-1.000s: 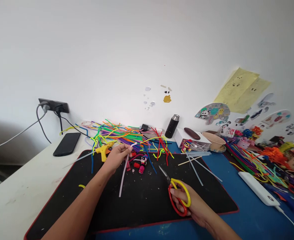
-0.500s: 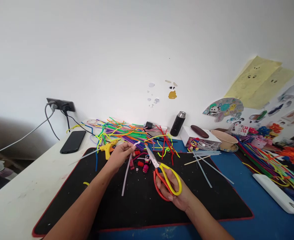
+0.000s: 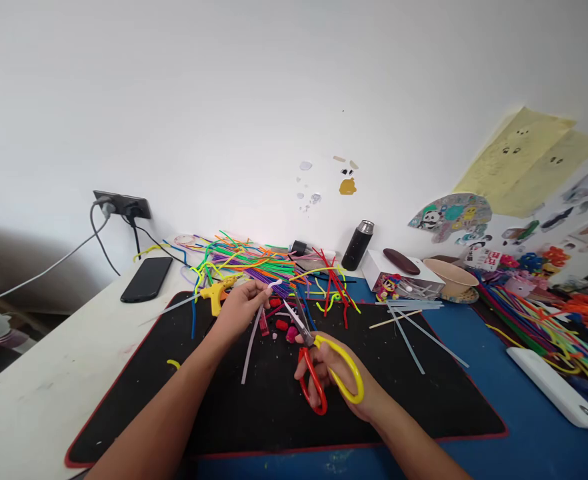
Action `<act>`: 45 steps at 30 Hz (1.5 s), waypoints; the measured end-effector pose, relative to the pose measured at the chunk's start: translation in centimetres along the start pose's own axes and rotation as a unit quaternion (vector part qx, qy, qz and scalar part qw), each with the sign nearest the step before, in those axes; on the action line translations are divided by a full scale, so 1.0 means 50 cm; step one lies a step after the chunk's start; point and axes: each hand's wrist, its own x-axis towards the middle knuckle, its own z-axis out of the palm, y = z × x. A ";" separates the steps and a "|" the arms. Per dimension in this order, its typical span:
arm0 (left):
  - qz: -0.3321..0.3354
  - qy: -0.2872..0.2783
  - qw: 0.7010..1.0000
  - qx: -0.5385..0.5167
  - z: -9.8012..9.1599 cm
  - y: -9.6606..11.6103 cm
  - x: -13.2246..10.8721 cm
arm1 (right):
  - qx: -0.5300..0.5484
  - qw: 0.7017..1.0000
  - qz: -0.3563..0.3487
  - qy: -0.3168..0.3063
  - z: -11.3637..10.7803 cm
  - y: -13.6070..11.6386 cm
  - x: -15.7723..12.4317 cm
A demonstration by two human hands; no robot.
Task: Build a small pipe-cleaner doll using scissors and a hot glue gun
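Left hand (image 3: pixel 244 308) and right hand (image 3: pixel 341 371) are both up over the big black mat (image 3: pixel 224 420) on my counter (image 3: pixel 24 387), which is white on the left side and blue on the right. Just past the mat's far edge I've got a messy heap of pipe cleaners (image 3: pixel 247 263) in pretty much every colour. My left forearm (image 3: pixel 161 410) slants up from the lower left, my right forearm (image 3: pixel 409 437) from the lower right, so the two hands angle in toward each other and sit near but not touching.

Right hand is wrapped around the scissors (image 3: pixel 306 338), thumb side at the yellow loop, fingers curled around the red one. Blades are parted a little and point up and away from me, tips just below the left fingertips.

Over by my left wrist there's a yellow glue gun (image 3: pixel 216 293), near the heap. Left hand is closed in a pinch, thumb against fingers, back of the hand toward me. A pale strip (image 3: pixel 250 353) runs down from it over the mat, and a small white piece (image 3: pixel 275 283) pokes out of the fingertips; can't tell if those two are one piece. Smallest stuff: a red bit (image 3: pixel 281 325) and a pink bit (image 3: pixel 292 335) lying on the mat beside the blades.
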 end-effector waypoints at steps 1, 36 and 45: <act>0.006 0.000 1.000 0.007 0.001 -0.001 -0.001 | -0.012 1.000 0.003 0.008 0.003 0.003 0.004; 0.020 -0.117 0.989 0.088 0.016 0.021 -0.030 | -0.071 0.991 -0.006 0.113 0.015 0.043 0.051; 0.029 -0.122 0.986 0.109 0.016 0.023 -0.032 | -0.063 0.991 0.002 0.120 0.011 0.050 0.052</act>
